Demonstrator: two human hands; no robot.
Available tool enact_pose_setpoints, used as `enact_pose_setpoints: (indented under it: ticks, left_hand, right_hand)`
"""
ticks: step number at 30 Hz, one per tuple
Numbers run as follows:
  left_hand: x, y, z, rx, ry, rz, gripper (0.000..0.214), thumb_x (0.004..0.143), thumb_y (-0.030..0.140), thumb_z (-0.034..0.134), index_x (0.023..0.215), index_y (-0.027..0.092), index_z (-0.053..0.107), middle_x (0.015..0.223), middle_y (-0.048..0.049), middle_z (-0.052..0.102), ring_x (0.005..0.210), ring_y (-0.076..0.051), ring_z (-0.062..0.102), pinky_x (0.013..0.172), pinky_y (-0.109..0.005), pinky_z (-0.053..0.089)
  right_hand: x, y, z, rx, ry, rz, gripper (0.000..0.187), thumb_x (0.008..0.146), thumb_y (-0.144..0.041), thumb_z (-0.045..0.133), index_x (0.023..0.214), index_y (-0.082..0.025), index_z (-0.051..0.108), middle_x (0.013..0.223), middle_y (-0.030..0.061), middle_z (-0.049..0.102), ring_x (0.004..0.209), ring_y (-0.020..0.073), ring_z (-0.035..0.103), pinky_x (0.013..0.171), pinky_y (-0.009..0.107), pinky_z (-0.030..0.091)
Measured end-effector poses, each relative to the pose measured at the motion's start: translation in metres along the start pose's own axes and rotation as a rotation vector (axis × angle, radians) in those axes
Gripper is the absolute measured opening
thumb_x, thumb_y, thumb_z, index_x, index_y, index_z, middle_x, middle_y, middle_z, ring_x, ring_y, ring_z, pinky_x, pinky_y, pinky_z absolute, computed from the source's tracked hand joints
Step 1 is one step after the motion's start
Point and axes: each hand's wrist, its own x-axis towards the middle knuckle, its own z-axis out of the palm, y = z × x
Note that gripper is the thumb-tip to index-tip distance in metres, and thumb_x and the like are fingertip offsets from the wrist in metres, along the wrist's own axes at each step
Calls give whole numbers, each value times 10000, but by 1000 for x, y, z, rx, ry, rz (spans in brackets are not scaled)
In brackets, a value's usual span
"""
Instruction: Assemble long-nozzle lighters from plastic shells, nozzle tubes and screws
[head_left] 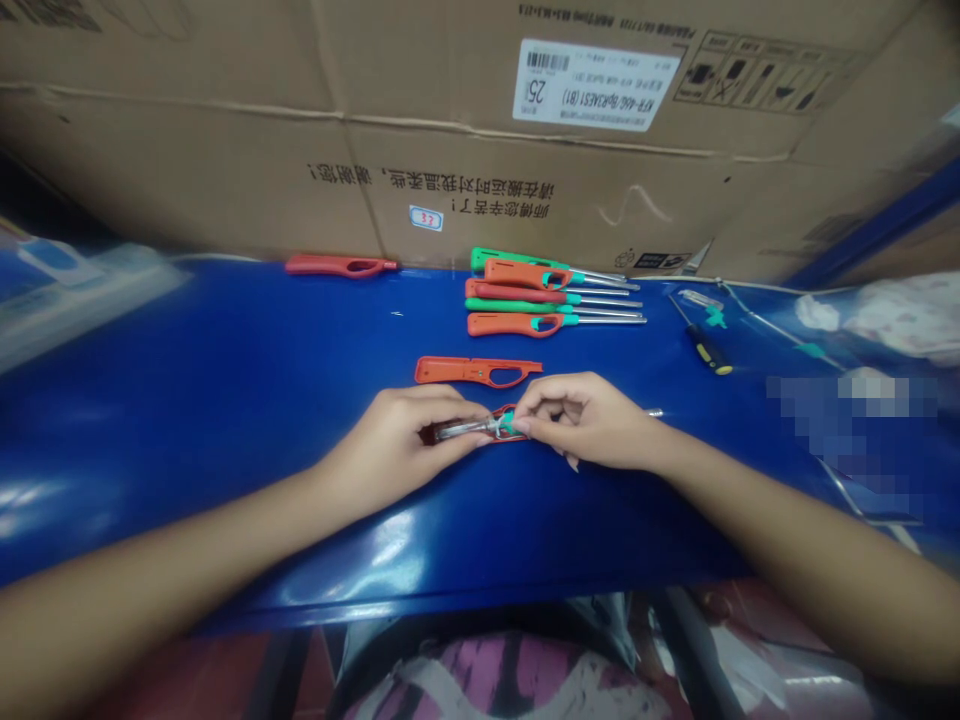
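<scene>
Blue tabletop [225, 400]; lighter [495, 428] between left hand [405, 430], right hand [581, 420], apparently pinched by both

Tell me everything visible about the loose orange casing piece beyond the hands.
The orange casing piece looks like plastic: long, slim, with an oval opening towards its right end. It lies lengthwise left to right on the blue table, apparently hollow side up, in front of the lighters. Whether the left hand touches its near edge is unclear.

5 grouped lighters [517, 294], 1 open lighter [499, 427] — 1 loose orange shell [450, 370], 1 red handle [319, 265], 1 screwdriver [707, 349]
</scene>
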Motion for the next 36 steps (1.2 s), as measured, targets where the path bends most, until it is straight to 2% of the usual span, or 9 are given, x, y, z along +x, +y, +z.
enact_pose_setpoints:
  ticks: [17, 22, 29, 36]
  left_hand:
    - [0, -1, 1, -8, -5, 31, 180, 923, 259, 681, 1062, 214, 786, 978, -47, 770, 867, -168, 712, 767, -252, 552]
    - [0, -2, 1, -19, -19, 31, 195, 927, 260, 676, 1084, 223, 784, 974, -52, 767, 852, -170, 708, 759, -255, 558]
    - [-2, -2, 3, -13, -11, 17, 194, 925, 257, 679, 1083, 219, 785, 966, -48, 761, 835, -162, 702, 762, -254, 548]
    - [-2, -2, 5, -6, 18, 9, 199, 922, 268, 684, 1086, 219, 785, 948, -49, 764, 789, -154, 699, 688, -233, 535]
  right_hand:
    - [0, 5, 1, -42, 1, -36, 242, 889, -377, 681, 898, -136, 692, 614, -47, 548, 438, 46, 506, 377, 155, 435]
    - [0, 5, 3, -69, 25, -74, 243, 902, -379, 658, 904, -139, 695, 661, -29, 585, 456, 42, 496, 404, 171, 404]
    - [2, 6, 6, -92, 54, -94, 233, 895, -368, 655, 881, -139, 694, 617, -42, 531, 465, 48, 451, 427, 187, 358]
    - [2, 5, 10, -90, 111, -87, 251, 876, -390, 672, 857, -141, 699, 622, -34, 534, 489, 57, 439, 443, 199, 340]
